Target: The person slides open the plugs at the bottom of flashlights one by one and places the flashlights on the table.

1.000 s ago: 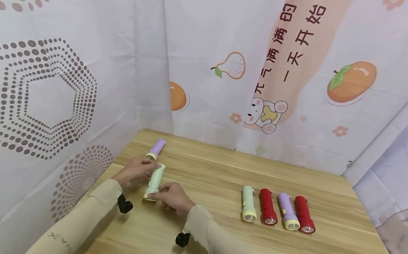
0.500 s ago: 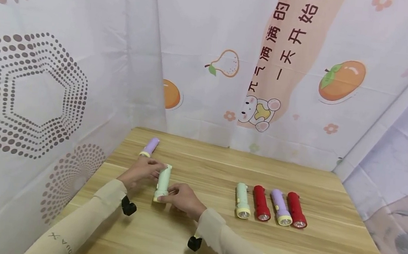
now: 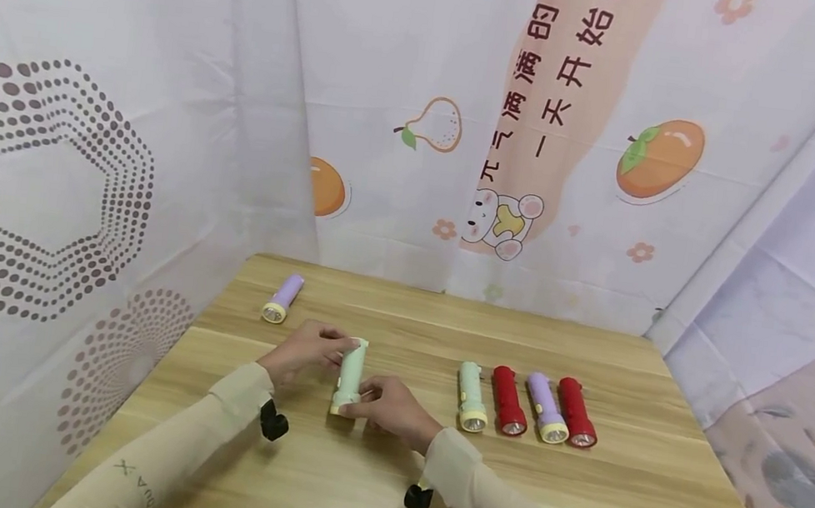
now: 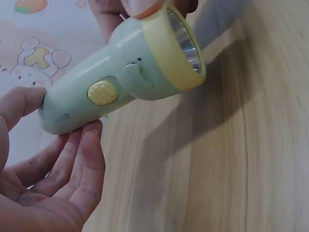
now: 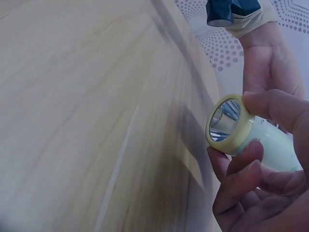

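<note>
L hand & R hand both pinch one pale-green, yellow-ringed cylindrical torch, fingers curled in: L at tail, R at head, held btwn them above the wood-grain table. Beyond L hand: lilac, yellow-ringed torch; to rt of R hand, a row: 2nd pale-green torch, red torch, 2nd lilac torch, 2nd red torch.

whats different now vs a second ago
The green flashlight moved right, away from the lone purple flashlight and toward the row of four flashlights; the left hand and right hand travelled with it. Both keep their grip, and the other five flashlights lie where they were.
</note>
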Demonstrator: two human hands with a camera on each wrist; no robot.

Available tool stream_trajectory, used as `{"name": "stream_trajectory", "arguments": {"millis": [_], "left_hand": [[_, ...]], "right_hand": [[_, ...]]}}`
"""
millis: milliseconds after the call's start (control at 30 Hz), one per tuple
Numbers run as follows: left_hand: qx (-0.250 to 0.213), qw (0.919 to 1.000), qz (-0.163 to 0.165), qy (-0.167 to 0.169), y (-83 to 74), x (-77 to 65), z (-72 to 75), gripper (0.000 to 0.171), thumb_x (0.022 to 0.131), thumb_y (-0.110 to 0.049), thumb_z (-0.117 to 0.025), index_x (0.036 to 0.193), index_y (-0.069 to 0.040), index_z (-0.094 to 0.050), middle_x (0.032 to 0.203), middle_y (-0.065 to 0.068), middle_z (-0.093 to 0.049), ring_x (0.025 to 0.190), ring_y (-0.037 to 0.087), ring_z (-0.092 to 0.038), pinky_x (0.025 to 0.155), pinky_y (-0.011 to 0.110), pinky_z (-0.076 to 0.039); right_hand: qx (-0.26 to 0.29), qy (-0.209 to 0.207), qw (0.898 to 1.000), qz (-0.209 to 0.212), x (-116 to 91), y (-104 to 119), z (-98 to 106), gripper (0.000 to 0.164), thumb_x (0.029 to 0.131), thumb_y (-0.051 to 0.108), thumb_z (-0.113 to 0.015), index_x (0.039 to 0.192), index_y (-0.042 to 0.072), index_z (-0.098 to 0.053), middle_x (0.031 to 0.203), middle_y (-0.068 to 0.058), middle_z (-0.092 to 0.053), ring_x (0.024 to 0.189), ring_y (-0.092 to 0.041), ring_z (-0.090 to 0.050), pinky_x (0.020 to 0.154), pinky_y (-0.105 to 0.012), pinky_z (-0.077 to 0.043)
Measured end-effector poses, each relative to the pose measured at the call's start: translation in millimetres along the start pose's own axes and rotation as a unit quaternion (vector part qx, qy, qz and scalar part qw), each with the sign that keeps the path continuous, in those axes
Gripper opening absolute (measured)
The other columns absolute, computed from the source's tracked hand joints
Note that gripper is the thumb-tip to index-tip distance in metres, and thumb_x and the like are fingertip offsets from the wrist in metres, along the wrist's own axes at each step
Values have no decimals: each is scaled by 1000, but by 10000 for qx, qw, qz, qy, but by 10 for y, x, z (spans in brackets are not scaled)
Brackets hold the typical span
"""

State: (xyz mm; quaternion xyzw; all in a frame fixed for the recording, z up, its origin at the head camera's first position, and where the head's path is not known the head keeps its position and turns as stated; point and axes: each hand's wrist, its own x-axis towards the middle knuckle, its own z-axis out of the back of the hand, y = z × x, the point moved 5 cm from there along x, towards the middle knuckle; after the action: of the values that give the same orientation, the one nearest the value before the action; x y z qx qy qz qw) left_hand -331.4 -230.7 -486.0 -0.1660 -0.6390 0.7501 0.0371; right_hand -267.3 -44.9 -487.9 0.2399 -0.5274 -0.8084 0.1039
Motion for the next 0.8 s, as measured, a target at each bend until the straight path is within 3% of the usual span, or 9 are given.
{"name": "stream_trajectory", "arguments": {"millis": [200, 533, 800], "left_hand": [[88, 9999, -60, 13, -33, 32, -120, 55, 93, -41, -77, 123, 3, -67, 112, 14, -71, 94, 25, -71, 91, 45, -57], [72, 9984, -302, 479, -58, 78, -388, 51, 94, -38, -76, 119, 6, -68, 106, 14, -73, 90, 24, -71, 88, 44, -58], [49, 9982, -310, 519, -94, 84, -512, 47, 95, -36, -76, 119, 4, -69, 107, 12, -73, 90, 24, -71, 87, 42, -59]], "right_hand": [[-6, 36, 9999, 95, -59, -21, 98, 38, 84, 29, -87, 111, 7, -69, 94, -6, -69, 68, -18, -54, 57, -29, -45], [-34, 243, 9996, 128, -206, -191, 287, 35, 85, 27, -86, 109, 9, -69, 90, -4, -67, 65, -16, -52, 54, -26, -42], [147, 203, 9996, 142, -273, -283, 348, 37, 87, 25, -84, 114, 6, -66, 95, -7, -67, 67, -18, -54, 55, -27, -44]]}}
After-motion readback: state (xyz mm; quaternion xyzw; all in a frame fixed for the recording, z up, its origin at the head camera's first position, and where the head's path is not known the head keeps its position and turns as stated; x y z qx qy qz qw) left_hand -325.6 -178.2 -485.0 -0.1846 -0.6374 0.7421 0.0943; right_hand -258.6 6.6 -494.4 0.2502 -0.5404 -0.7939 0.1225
